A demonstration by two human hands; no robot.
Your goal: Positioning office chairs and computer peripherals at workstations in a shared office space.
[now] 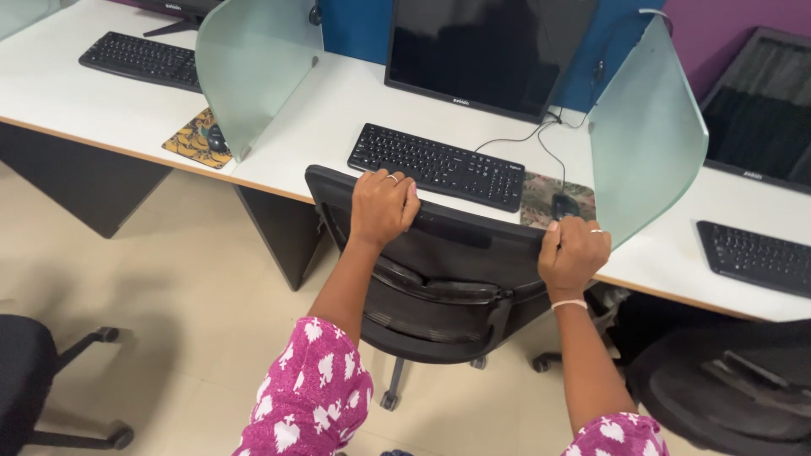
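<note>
Hands, left (384, 205) and right (574, 253), each grip closed around black chair backrest (448, 253) before white desk (329, 110).

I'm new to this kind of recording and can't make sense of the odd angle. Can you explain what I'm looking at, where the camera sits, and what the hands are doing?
There is no machine here: these are a person's own two bare hands. The single picture comes from a camera worn on the person's head, looking down past their arms in pink patterned sleeves.

The left hand and the right hand both grip the top edge of the back of a black office chair, with the fingers curled over it. The chair stands at a white desk.

On the desk lie a black keyboard, a dark monitor, and a mouse on a patterned pad. Frosted glass dividers separate this place from the neighbouring ones, which have their own keyboards. Other chairs show at the picture's lower corners.
</note>
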